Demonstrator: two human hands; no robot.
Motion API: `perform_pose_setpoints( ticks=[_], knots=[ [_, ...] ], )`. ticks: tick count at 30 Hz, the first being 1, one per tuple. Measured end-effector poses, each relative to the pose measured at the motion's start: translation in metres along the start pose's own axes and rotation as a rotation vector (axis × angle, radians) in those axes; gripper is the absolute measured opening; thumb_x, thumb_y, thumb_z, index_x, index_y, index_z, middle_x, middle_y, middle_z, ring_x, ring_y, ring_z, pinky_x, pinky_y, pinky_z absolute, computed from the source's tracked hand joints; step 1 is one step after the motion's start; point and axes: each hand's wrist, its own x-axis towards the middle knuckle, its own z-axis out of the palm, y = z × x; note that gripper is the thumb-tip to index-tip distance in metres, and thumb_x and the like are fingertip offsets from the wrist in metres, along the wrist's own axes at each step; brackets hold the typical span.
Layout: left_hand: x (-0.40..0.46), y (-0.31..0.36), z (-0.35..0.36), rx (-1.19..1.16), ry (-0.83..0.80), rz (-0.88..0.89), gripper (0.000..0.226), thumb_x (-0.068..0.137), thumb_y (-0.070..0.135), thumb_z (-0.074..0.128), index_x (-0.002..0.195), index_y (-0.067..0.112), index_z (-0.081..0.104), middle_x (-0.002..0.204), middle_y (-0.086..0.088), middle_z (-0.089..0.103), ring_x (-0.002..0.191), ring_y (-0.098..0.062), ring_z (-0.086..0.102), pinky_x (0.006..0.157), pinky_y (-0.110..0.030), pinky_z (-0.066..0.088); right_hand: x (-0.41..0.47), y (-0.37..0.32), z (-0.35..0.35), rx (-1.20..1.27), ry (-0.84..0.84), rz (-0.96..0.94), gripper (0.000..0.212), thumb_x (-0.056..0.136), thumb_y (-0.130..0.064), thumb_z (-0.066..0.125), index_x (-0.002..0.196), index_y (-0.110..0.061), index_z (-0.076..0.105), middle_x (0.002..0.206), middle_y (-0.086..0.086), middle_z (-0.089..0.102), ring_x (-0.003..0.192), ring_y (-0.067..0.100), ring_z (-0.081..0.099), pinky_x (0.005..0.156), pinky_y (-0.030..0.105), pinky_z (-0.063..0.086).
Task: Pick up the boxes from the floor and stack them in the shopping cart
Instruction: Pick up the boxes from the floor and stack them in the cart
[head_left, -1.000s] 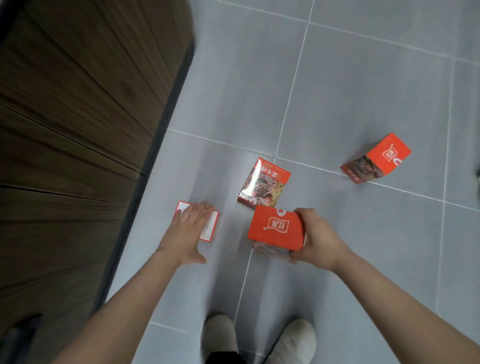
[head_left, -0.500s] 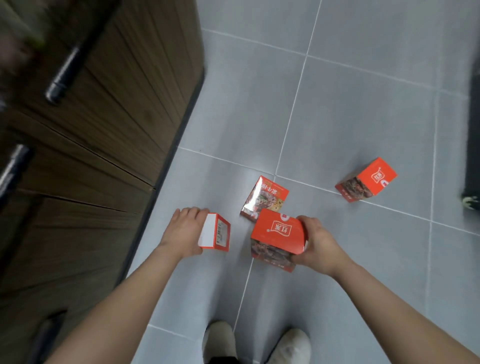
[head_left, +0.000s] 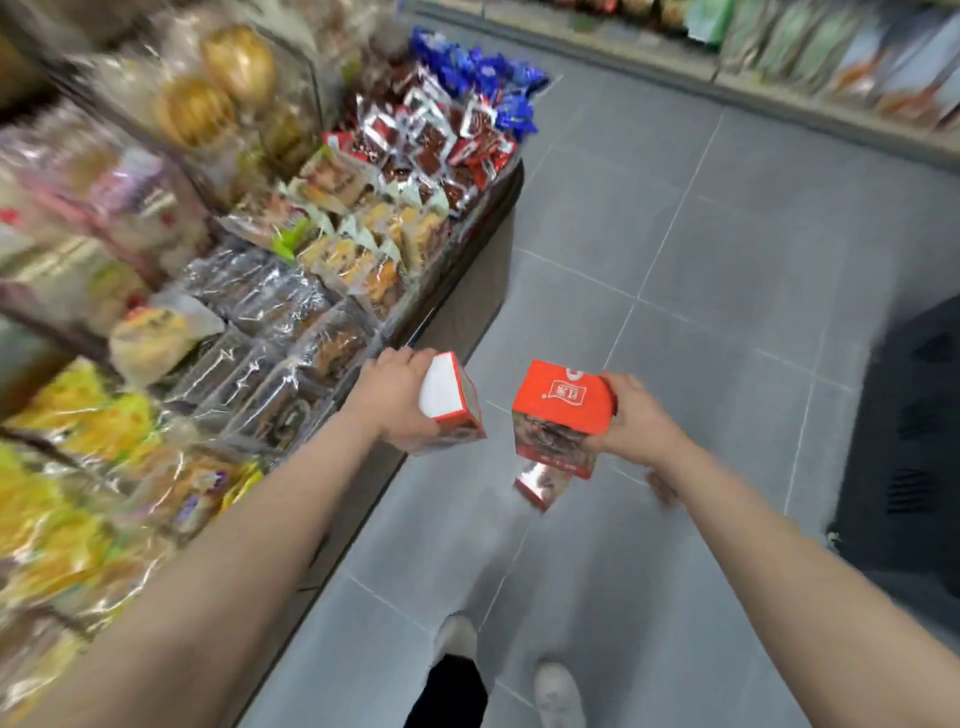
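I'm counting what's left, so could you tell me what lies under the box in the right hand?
Below the right hand's orange box, another box lies on the grey floor, partly covered.

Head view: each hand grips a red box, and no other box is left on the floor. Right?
Not quite. In the head view the left hand and the right hand do each grip a red box, but another box still lies on the grey floor below the right-hand one.
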Motion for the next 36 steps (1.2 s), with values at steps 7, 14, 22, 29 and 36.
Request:
perform_pose_setpoints(
  ticks=[7,14,22,29,36],
  knots=[
    [-0.106,0.005,-0.073,-0.028,0.118,-0.209,0.102,0.048,0.06,0.067,0.136,0.017,0.038,0.127,-0.006,0.05,0.117,-0.027,0.044,0.097,-0.039,0.036,-0.041,-0.061,-0.039,-0.006,0.023,-0.126,0.088,0.05,-0.027,0.086,0.128,-0.012,0.049,0.112,0.011,0.054,0.094,0.015,0.045,0.077,0.023,0.033],
    [-0.247,0.021,-0.068,-0.145,0.215,-0.545,0.11,0.05,0.059,0.068,0.145,0.02,0.027,0.141,-0.006,0.041,0.128,-0.026,0.038,0.106,-0.048,0.035,-0.088,-0.119,-0.035,-0.052,-0.084,-0.389,0.082,0.051,-0.019,0.086,0.124,-0.016,0.048,0.109,0.008,0.051,0.098,0.018,0.05,0.08,0.027,0.039],
    [-0.441,0.051,-0.043,-0.246,0.388,-0.913,0.101,0.049,0.055,0.072,0.138,0.021,0.037,0.131,-0.003,0.051,0.12,-0.025,0.046,0.097,-0.041,0.041,-0.168,-0.214,0.02,-0.151,-0.365,-0.652,0.081,0.058,-0.018,0.086,0.127,-0.02,0.044,0.112,0.002,0.044,0.1,0.015,0.048,0.086,0.029,0.039],
    [-0.634,0.091,-0.002,-0.277,0.52,-1.248,0.097,0.048,0.06,0.068,0.134,0.024,0.04,0.126,0.002,0.054,0.118,-0.024,0.048,0.093,-0.04,0.043,-0.291,-0.286,0.116,-0.229,-0.558,-0.882,0.09,0.055,-0.023,0.088,0.132,-0.017,0.043,0.116,0.004,0.049,0.104,0.018,0.049,0.087,0.029,0.04],
    [-0.843,0.161,0.063,-0.276,0.498,-1.572,0.091,0.05,0.059,0.066,0.13,0.024,0.041,0.117,0.003,0.053,0.114,-0.025,0.048,0.094,-0.042,0.038,-0.46,-0.335,0.238,-0.293,-0.734,-1.107,0.083,0.042,-0.035,0.087,0.116,-0.022,0.052,0.106,0.003,0.059,0.093,0.018,0.056,0.08,0.033,0.045]
  ],
)
